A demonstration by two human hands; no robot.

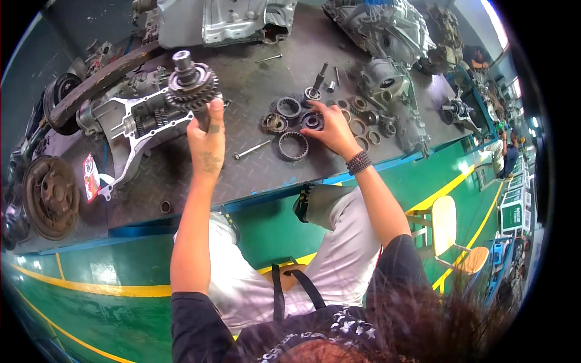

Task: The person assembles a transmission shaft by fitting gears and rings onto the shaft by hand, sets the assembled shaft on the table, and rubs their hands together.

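My left hand (207,140) is wrapped around the lower end of a gear shaft (191,86), holding it upright above the bench, its toothed gear and bare metal tip uppermost. To the right, my right hand (337,129) has thumb and forefinger on opposite sides of a small dark gear (312,121) at bench level. Beside that gear lie a toothed ring (293,146), another ring (288,107) and a brassy gear hub (274,123). A thin shaft with a bearing (313,92) stands just beyond my right fingertips.
An opened gearbox housing (145,127) lies left of my left hand, near a rusty drum (51,196). Several rings and gears (358,127) and a grey casing (396,100) are at right. A long bolt (252,150) lies on the metal bench (254,175). A large silver casing (224,21) stands behind.
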